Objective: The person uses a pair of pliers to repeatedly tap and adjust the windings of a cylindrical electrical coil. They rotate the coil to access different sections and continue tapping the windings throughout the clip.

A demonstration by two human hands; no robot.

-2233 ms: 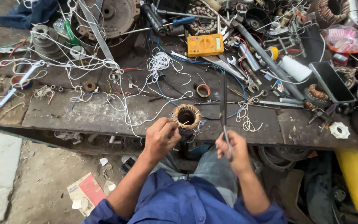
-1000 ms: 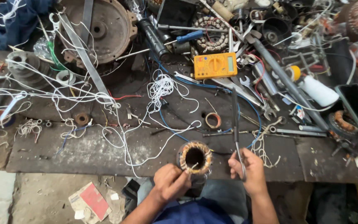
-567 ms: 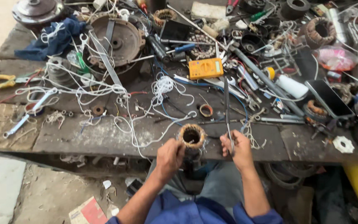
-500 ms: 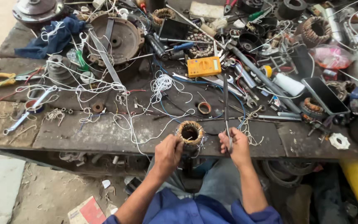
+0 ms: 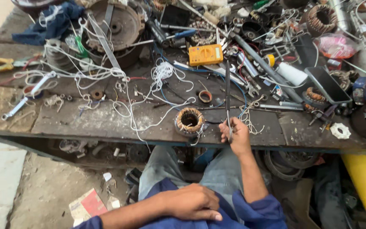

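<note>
Right hand: seen at centre right of the frame, at the near edge of the workbench; its fingers are curled tight around the lower end of a long thin metal rod.
Rod: held nearly upright in the picture, its upper end reaching up beside the yellow multimeter.
Left hand: laid at bottom centre on blue cloth at the lap; the fingers are loosely spread and flat, and nothing is held.
Wound coil: a round copper-wound ring with a dark hollow middle, set on the bench edge at the centre of the frame, just left of the right hand; no hand is touching it.
White cord: loose strands are trailed from the upper left across the bench toward the coil.
Hard to make out: the right fingertips are hidden behind the hand's own back; whether thin wire beside the hand is touched cannot be told; the tools at the upper right are piled too thickly to be separated.
</note>
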